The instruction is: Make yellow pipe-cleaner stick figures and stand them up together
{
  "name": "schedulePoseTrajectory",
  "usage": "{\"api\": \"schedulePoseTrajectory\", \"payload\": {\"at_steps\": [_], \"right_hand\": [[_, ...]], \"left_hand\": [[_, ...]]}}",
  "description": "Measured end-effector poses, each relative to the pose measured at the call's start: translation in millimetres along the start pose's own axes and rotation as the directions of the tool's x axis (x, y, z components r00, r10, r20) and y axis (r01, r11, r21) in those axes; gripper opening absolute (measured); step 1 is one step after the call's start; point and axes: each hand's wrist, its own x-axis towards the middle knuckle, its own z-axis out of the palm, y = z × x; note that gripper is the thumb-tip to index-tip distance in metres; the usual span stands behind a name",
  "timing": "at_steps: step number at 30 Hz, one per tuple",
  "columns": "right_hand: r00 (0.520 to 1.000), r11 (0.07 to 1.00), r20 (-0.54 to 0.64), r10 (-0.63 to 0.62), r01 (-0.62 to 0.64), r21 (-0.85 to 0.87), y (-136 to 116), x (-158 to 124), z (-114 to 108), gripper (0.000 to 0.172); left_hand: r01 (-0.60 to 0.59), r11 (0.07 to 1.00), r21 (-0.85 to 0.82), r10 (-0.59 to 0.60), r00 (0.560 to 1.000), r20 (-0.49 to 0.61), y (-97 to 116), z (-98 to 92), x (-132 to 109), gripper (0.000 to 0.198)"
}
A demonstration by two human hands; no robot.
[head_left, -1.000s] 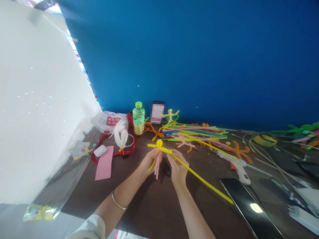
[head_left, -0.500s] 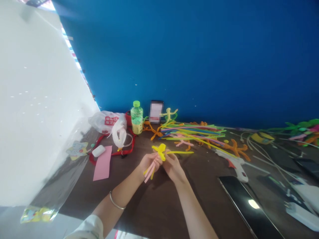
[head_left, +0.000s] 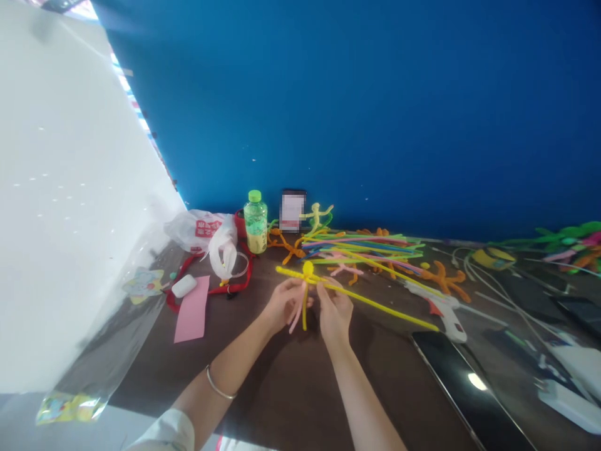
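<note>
Between my hands, above the dark table (head_left: pixel 291 388), is a yellow and pink pipe cleaner figure (head_left: pixel 307 270) with a round yellow head. Its yellow and pink ends hang downward. My left hand (head_left: pixel 287 302) pinches it from the left, near the pink ends. On the other side, my right hand (head_left: pixel 335 308) has its thumb and fingers closed on the yellow pipe cleaner (head_left: pixel 385 307), whose long free end stretches right toward the phone. A shorter yellow end sticks out to the upper left.
Behind my hands lies a pile of coloured pipe cleaners (head_left: pixel 366 247) with several bent figures. A green-capped bottle (head_left: pixel 256 225) and plastic bag (head_left: pixel 200 228) stand back left. Pink paper (head_left: pixel 192 313) lies left. A glue gun (head_left: pixel 446 310), cables and a phone (head_left: pixel 464 382) are right.
The figure has turned so its head points up and its ends hang down. The long yellow end now reaches much farther right. My right hand has shifted slightly right.
</note>
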Motion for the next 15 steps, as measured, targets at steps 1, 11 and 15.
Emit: {"api": "schedulePoseTrajectory", "payload": {"at_steps": [1, 11, 15], "right_hand": [[0.998, 0.996, -0.033, -0.054, 0.052, -0.066, -2, 0, -1, 0.026], [0.991, 0.988, -0.007, -0.137, 0.136, -0.073, -11, -12, 6, 0.02], [0.991, 0.997, -0.113, -0.071, 0.074, 0.016, -3, -13, 5, 0.041]], "left_hand": [[-0.096, 0.993, 0.07, 0.096, 0.995, -0.007, -2, 1.1, 0, 0.026], [-0.254, 0.904, 0.344, 0.295, 0.953, -0.073, -6, 0.5, -2, 0.026], [-0.232, 0.947, 0.223, 0.253, 0.965, -0.071, -9, 1.0, 0, 0.028]]}}
